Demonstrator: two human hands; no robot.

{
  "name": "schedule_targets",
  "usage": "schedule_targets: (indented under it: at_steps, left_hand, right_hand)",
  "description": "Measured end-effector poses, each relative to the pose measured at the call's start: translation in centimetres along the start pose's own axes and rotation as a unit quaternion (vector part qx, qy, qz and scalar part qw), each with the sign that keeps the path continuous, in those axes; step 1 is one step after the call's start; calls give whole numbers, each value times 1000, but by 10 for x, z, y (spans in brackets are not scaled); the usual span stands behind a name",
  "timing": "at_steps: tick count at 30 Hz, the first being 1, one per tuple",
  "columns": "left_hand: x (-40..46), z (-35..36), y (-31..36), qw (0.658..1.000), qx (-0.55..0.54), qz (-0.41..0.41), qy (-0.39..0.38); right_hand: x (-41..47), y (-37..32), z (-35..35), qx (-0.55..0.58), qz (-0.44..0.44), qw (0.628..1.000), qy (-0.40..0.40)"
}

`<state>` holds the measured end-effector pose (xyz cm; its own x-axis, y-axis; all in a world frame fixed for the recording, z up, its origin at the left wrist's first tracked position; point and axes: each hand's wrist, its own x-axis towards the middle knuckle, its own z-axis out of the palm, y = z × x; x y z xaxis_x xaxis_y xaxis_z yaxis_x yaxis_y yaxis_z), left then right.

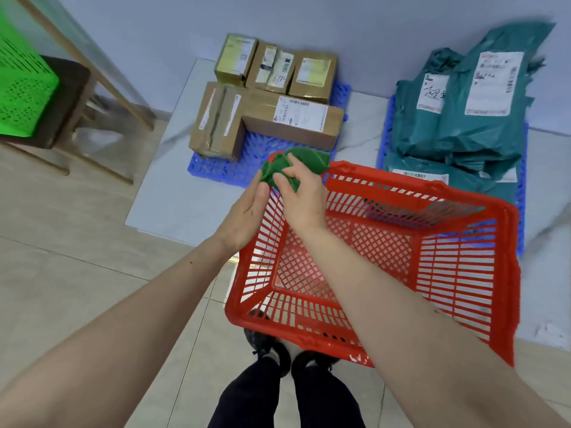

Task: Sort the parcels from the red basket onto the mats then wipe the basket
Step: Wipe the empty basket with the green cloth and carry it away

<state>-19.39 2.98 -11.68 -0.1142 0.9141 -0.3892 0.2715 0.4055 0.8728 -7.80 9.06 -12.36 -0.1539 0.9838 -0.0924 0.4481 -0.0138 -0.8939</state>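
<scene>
The red basket (463, 273) is being kept on the floor just in front of the person's shoes (290, 359), and nothing is seen inside it; its mesh bottom and slotted walls are bare. The sorting is therefore judged to be finished, and the wiping step is judged to be starting.

A green cloth (296, 163) is being held over the far left corner of the basket rim. It is being pinched by the right hand (304, 196), with the fingertips curled into the crumpled fabric. The left hand (247, 211) is being held beside it with straight fingers, open, its fingertips touching the lower edge of the cloth; whether anything is gripped by it cannot be told. The cloth is probably being gathered into a pad between both hands, so that it can be pressed against the plastic.

The cardboard boxes (265, 109) are lying together on the left blue mat (234, 171), and the teal mailer bags (472, 109) are being kept stacked on the right blue mat (522, 193), well apart from the boxes. In this way the parcels are being separated by their kind, hard cartons on one side and soft bags on the other. The basket is standing partly over the near edge of the right mat.

A green crate (21, 88) is resting on a dark stool (65, 100) at the far left.
</scene>
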Motion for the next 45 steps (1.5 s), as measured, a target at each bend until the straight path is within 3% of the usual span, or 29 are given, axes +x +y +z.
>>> schedule_targets:
  at_steps: [5,12,18,24,29,33,39,45]
  left_hand:
    - [6,1,-6,1000,-4,-20,-3]
    - [8,6,0,1000,-16,-9,-3]
    - [9,2,-8,999,42,-17,-14]
    - [9,7,-2,997,69,-26,14]
    - [3,6,-5,995,99,-21,5]
    - [-21,2,-24,987,161,24,-5]
    - [-83,10,-62,976,207,-9,64]
    - [-107,41,-65,902,397,32,169]
  right_hand:
    - [-30,9,11,19,61,998,-24]
    - [-89,13,3,31,58,992,-109]
    - [-137,-2,-1,0,74,981,-181]
    - [-157,-8,-18,-97,84,930,-346]
    - [-146,-20,-19,-88,114,948,-283]
    - [-149,-26,-23,-111,78,950,-280]
    - [-151,-8,-61,-95,69,949,-293]
    - [-138,13,-112,-101,65,949,-291]
